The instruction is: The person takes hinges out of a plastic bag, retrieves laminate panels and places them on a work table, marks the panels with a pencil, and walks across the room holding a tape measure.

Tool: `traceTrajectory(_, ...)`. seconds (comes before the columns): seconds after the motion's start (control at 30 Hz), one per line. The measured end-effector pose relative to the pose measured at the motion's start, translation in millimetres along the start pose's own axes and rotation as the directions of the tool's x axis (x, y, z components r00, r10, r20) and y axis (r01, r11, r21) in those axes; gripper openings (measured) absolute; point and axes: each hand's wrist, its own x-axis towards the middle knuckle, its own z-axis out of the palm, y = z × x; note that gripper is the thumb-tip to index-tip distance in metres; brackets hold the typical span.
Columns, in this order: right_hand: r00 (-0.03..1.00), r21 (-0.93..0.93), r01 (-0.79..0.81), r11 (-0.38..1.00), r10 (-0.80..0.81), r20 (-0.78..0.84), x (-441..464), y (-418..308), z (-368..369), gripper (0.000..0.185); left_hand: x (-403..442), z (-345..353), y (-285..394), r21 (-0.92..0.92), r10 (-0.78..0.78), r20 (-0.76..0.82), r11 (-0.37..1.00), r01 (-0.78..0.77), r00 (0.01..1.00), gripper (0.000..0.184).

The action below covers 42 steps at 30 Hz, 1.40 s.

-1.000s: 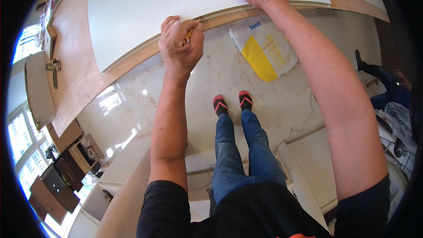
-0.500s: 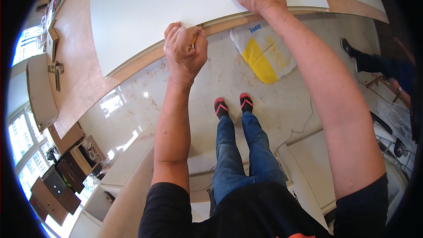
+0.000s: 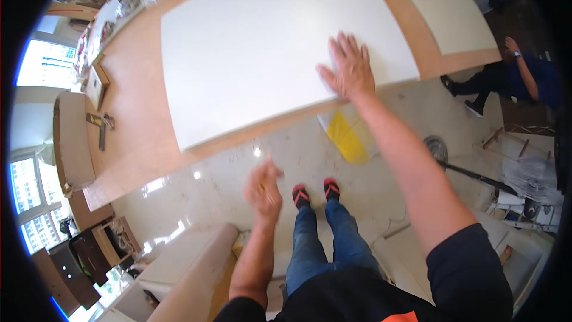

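Observation:
A large white panel (image 3: 268, 53) lies flat on a wooden worktable (image 3: 132, 125). My right hand (image 3: 351, 71) rests on the panel near its front edge, palm down with the fingers spread. Away from the board, my left hand (image 3: 262, 194) hangs over the floor in front of the table, smeared by motion. Its fingers are curled round a thin yellow pencil (image 3: 261, 188), of which only a small part shows.
On the table's left are a clamp-like tool (image 3: 101, 128) and a small wooden frame (image 3: 97, 85). A second white panel (image 3: 444, 9) lies to the right. Beneath the edge is a yellow-and-white bag (image 3: 347, 140). Another person (image 3: 524, 80) is at the far right.
My left hand has come off the panel's front edge and moved back towards me. My right hand still lies on the panel. The view has shifted, showing more of the tabletop.

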Motion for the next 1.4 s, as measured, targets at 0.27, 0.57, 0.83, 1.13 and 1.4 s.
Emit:
traceTrajectory(0.27, 0.996, 0.075, -0.062, 0.995, 0.057, 0.067, 5, -9, -21, 0.077, -60, -65, 27, 0.373, 0.051, 0.187, 0.92, -0.119, 0.981, 0.032)
traceTrajectory(0.57, 0.996, 0.13, -0.064, 0.989, 0.054, 0.077, 7, -6, -28, 0.08, 124, -112, -19, 0.779, 0.034, -0.363, 0.559, 0.283, 0.931, 0.046)
traceTrajectory(0.83, 0.994, 0.188, -0.033, 0.982, 0.013, 0.107, 8, 3, -34, 0.082, 206, -96, -75, 0.82, -0.199, -0.38, 0.379, 0.428, 0.903, 0.05)
traceTrajectory(1.13, 0.938, 0.218, -0.331, 0.918, 0.345, -0.027, 10, 59, -29, 0.083, 214, -92, -57, 0.791, -0.284, -0.391, 0.383, 0.477, 0.876, 0.048)
traceTrajectory(1.4, 0.776, 0.13, -0.631, 0.765, 0.618, 0.124, 22, 105, -27, 0.088, 211, -100, -81, 0.737, -0.483, -0.317, 0.417, 0.532, 0.816, 0.067)
